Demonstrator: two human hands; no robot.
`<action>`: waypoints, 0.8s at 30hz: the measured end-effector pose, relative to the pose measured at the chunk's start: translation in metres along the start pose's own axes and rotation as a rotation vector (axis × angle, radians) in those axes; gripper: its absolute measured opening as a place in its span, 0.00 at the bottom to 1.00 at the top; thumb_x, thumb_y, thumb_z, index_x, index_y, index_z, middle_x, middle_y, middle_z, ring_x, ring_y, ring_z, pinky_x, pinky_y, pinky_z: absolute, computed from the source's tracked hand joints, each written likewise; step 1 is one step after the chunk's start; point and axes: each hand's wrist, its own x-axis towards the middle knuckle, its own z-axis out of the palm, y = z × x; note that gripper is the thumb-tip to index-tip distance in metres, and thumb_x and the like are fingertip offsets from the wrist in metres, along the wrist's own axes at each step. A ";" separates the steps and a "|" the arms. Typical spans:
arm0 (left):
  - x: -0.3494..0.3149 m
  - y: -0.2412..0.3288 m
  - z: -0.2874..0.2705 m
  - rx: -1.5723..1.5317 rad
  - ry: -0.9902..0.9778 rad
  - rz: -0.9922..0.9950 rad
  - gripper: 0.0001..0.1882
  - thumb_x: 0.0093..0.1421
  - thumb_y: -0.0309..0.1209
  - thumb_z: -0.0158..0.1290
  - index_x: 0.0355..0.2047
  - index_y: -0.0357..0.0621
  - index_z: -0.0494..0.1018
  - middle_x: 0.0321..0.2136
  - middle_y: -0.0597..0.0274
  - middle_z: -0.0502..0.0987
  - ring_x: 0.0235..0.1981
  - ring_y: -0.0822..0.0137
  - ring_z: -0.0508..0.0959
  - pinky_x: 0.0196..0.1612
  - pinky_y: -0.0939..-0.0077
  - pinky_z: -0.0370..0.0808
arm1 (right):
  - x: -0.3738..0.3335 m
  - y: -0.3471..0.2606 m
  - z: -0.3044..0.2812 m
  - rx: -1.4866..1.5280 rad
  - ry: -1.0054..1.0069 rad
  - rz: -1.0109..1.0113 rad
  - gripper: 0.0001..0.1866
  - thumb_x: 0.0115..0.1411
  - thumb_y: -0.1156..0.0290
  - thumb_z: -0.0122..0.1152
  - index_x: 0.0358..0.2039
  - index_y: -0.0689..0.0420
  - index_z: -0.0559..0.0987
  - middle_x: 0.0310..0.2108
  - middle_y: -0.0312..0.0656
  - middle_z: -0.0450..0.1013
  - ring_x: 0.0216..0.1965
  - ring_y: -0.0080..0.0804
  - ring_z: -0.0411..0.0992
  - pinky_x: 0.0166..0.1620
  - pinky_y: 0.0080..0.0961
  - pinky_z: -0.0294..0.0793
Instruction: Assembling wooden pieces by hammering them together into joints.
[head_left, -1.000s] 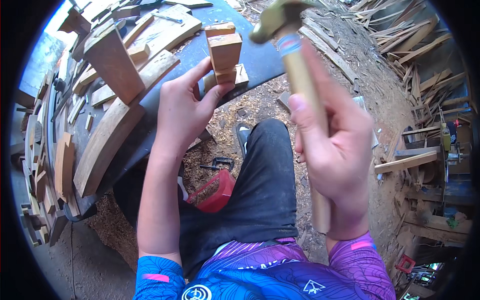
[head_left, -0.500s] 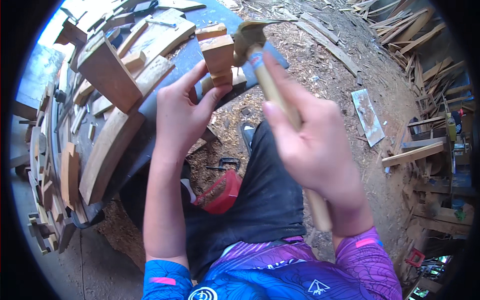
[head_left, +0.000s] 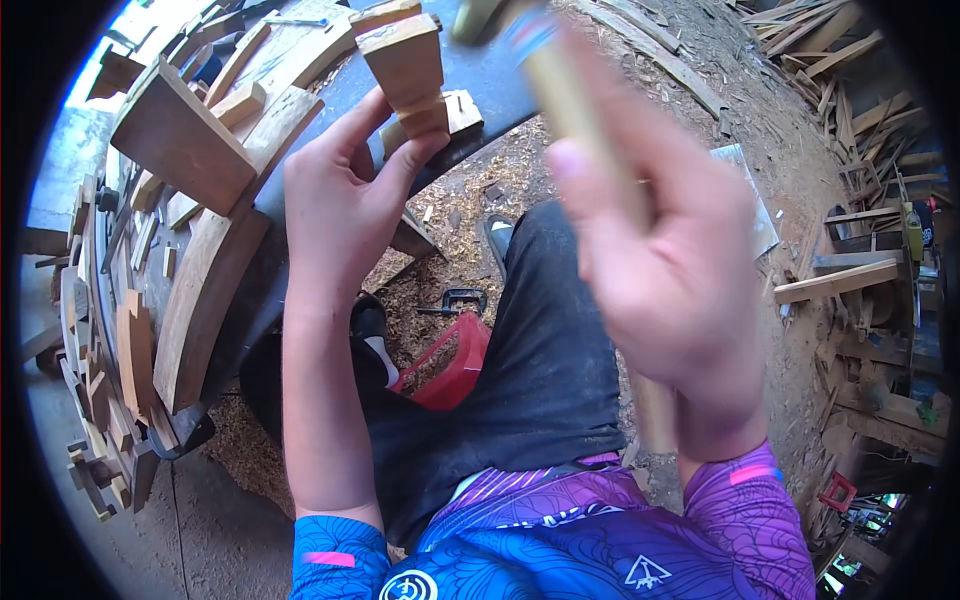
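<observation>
A small wooden block stands over the edge of the dark work table, its lower end pinched between the thumb and fingers of my left hand. Just behind and beside it, another pale wood piece shows on the table. My right hand is wrapped round the wooden handle of a hammer. Motion blurs that hand and the hammer; the head, partly cut off at the top edge, is up to the right of the block and apart from it.
Wooden blocks and curved boards crowd the table on my left. Below lie a red plastic object and a black clamp-like frame among wood shavings. Scrap wood is heaped at the right.
The hammer and my right hand have swung right, away from the block. My left hand and the block sit slightly farther left and higher in the picture, as the whole view has shifted.
</observation>
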 end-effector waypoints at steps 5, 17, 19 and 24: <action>-0.003 0.000 -0.001 0.045 -0.020 -0.020 0.25 0.58 0.35 0.69 0.56 0.50 0.81 0.13 0.74 0.62 0.16 0.83 0.56 0.20 0.78 0.53 | 0.003 0.013 0.004 -0.086 -0.129 -0.067 0.26 0.68 0.73 0.57 0.66 0.58 0.72 0.46 0.49 0.82 0.40 0.34 0.81 0.48 0.30 0.77; -0.002 0.001 0.001 -0.054 0.013 0.029 0.20 0.62 0.35 0.65 0.53 0.44 0.79 0.15 0.67 0.72 0.15 0.81 0.62 0.20 0.78 0.57 | 0.035 0.066 0.016 0.040 -0.055 0.076 0.29 0.63 0.67 0.59 0.64 0.63 0.73 0.54 0.62 0.76 0.55 0.54 0.77 0.59 0.39 0.75; -0.004 0.008 -0.004 -0.063 -0.039 -0.019 0.19 0.65 0.33 0.63 0.53 0.40 0.78 0.25 0.68 0.77 0.21 0.82 0.66 0.26 0.81 0.62 | 0.042 0.071 0.016 0.047 -0.069 0.100 0.29 0.62 0.66 0.59 0.63 0.62 0.74 0.53 0.61 0.77 0.54 0.53 0.78 0.58 0.39 0.76; -0.007 0.002 -0.001 -0.274 0.012 0.018 0.19 0.66 0.37 0.62 0.50 0.36 0.78 0.29 0.65 0.84 0.20 0.82 0.67 0.23 0.82 0.63 | 0.059 0.073 0.017 -0.016 -0.120 0.121 0.29 0.62 0.64 0.60 0.64 0.57 0.74 0.51 0.60 0.79 0.49 0.51 0.80 0.56 0.39 0.77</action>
